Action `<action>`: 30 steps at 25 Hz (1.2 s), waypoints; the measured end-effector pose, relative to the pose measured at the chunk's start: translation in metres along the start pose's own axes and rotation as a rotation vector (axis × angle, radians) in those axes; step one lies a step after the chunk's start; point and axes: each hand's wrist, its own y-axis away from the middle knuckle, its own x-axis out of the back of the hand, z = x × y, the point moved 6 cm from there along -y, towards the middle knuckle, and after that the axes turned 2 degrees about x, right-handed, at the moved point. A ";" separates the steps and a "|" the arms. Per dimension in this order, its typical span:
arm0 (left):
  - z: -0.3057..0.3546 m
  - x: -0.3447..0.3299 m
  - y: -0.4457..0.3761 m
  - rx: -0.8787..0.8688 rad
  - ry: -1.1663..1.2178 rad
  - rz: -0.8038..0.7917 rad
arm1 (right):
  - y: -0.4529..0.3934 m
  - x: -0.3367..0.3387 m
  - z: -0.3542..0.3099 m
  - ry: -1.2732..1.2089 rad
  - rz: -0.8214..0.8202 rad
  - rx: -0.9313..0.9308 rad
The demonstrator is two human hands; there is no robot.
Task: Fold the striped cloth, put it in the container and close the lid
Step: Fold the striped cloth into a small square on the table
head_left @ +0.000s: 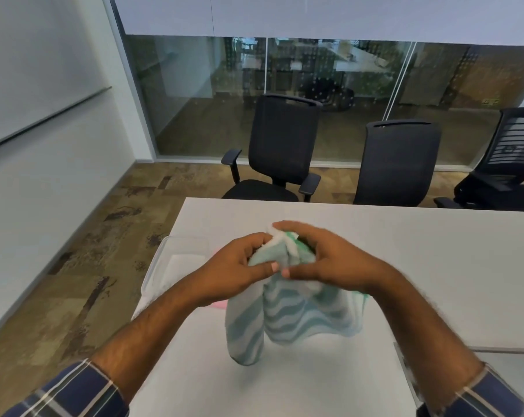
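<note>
**Both hands holding the bunched cloth above the table**

At the centre of the frame, the left hand [239, 267] and the right hand [324, 260] are meeting thumb to thumb, both gripping the top of the cloth [288, 314]. The fingers of each hand are curling closed around its gathered upper edge, clamping it between them. The cloth, striped in pale green and white, is hanging down from the hands in loose folds, its lower end looking to be just above or brushing the table [375, 236]; contact is hard to judge.

The container [176, 260], clear and lidless from what shows, is sitting on the table's left edge, centre left of the frame, partly hidden behind the left forearm. A small pink patch [218, 304] is peeking out under the left wrist, beside the cloth; what it is cannot be told.

Checked sleeves [74, 392] are showing at the lower corners. Across the table, in the upper right of the frame, three black chairs [285, 145] are standing before a glass wall [209, 85].
</note>
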 end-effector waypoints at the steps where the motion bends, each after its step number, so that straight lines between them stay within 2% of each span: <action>1: 0.005 -0.001 -0.001 -0.016 -0.024 0.020 | -0.001 -0.009 -0.001 0.021 -0.044 0.016; 3: 0.008 -0.001 -0.001 -0.005 -0.043 0.013 | -0.002 -0.012 0.000 0.044 -0.002 0.018; 6: -0.007 0.001 0.007 0.149 0.012 -0.198 | 0.002 0.003 0.002 0.048 0.108 0.031; 8: -0.025 0.002 0.015 0.239 -0.049 -0.355 | 0.006 0.017 0.004 0.021 0.182 0.053; 10: -0.046 0.008 0.020 0.268 -0.145 -0.389 | 0.011 0.036 0.008 -0.057 0.278 0.049; 12: -0.063 0.018 0.023 0.291 -0.195 -0.326 | 0.016 0.053 0.013 -0.126 0.334 0.034; 16: -0.074 0.030 0.023 0.234 -0.128 -0.178 | 0.017 0.055 0.021 -0.187 0.302 -0.018; 21: -0.075 0.053 0.014 0.169 0.259 0.362 | 0.017 0.057 0.041 -0.174 0.385 -0.150; 24: -0.074 0.067 0.014 0.204 0.336 0.549 | 0.018 0.062 0.052 -0.204 0.497 -0.248; 27: -0.074 0.076 0.013 0.302 0.404 0.568 | 0.019 0.066 0.059 -0.207 0.634 -0.290; 30: -0.061 0.069 0.012 0.357 0.586 0.393 | 0.019 0.061 0.061 -0.259 0.700 -0.278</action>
